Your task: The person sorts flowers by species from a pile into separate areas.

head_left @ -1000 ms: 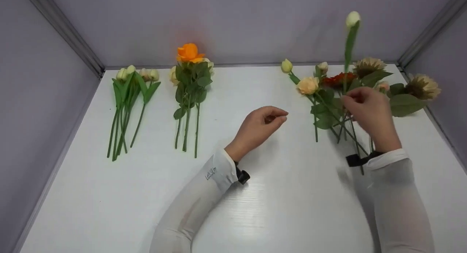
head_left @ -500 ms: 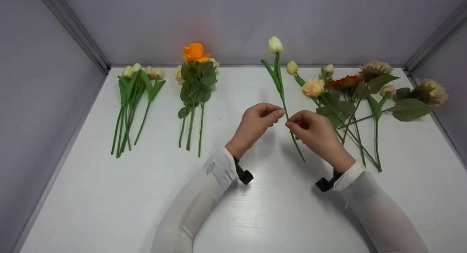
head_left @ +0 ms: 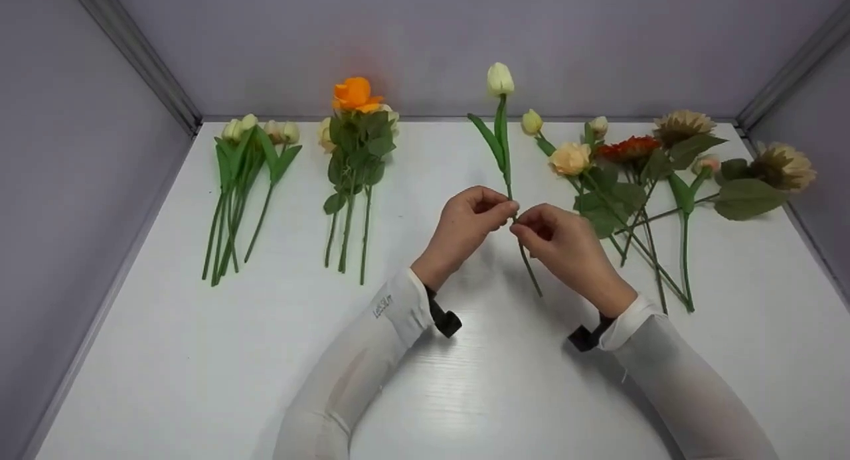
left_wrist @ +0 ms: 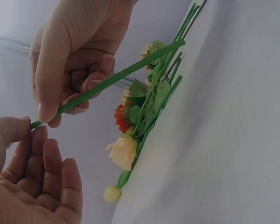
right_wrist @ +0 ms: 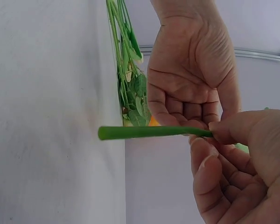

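A white tulip (head_left: 500, 79) stands upright over the middle of the white table (head_left: 465, 393), its green stem (left_wrist: 130, 70) slanting down between both hands. My right hand (head_left: 519, 226) pinches the stem (right_wrist: 144, 132) between thumb and forefinger. Just to its left, my left hand (head_left: 508, 209) meets the stem with thumb and forefinger; its other fingers (left_wrist: 60, 182) are loosely curled. The stem's lower end pokes out below the hands, above the table.
A bunch of pale tulips (head_left: 242, 174) lies at the far left. Beside it lies a bunch with an orange rose (head_left: 355, 141). At the right is a heap of mixed flowers (head_left: 637, 174), with a peach rose (head_left: 570, 158). Grey walls close three sides.
My right hand carried the tulip from above the right heap to the centre. My left hand, idle before, has closed on the stem beside the right hand.
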### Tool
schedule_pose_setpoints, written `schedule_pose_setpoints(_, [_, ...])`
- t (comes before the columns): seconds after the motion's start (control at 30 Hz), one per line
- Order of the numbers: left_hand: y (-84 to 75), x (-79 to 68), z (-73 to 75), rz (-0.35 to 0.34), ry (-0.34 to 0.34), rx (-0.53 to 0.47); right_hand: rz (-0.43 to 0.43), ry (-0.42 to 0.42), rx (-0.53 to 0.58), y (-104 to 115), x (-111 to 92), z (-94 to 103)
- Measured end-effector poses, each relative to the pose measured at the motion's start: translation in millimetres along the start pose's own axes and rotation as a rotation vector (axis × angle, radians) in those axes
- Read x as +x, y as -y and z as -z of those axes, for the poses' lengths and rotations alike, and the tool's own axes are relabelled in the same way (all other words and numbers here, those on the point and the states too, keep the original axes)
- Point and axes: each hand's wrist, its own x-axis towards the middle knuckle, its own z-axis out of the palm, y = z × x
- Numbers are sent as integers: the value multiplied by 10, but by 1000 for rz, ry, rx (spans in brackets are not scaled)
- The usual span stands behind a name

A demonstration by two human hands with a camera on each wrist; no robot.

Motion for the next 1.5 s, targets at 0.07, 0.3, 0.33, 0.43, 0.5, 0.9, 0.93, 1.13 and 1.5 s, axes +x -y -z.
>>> schedule_pose_setpoints(0.07, [-43, -4, 72, -3, -2, 0, -13, 4, 16, -9, 10, -4])
schedule_pose_setpoints(0.3, [-227, -42, 749, -3, -70, 114, -63, 18, 74, -60, 25, 3])
schedule_pose_setpoints(0.33, [-258, -56, 898, 0, -93, 153, -67, 23, 75, -68, 26, 3])
schedule_pose_setpoints(0.43, [-353, -127, 1403, 22, -188, 326, -66, 39, 61, -90, 31, 0])
schedule_pose_setpoints(0.5, [-402, -183, 1765, 41, -259, 483, -63, 44, 50, -99, 36, -3])
schedule_pose_setpoints(0.9, [-260, -499, 3154, 338, -422, 1088, -90, 60, 39, -73, 31, -8])
schedule_pose_setpoints(0.93, [-226, -513, 3193, 355, -427, 1100, -89, 59, 36, -73, 33, -10])
schedule_pose_setpoints(1.13, [-60, -536, 3278, 392, -464, 1101, -81, 53, 28, -72, 30, -12])
schedule_pose_setpoints(1.5, [-17, -568, 3244, 377, -510, 1025, -83, 53, 19, -65, 28, -11])
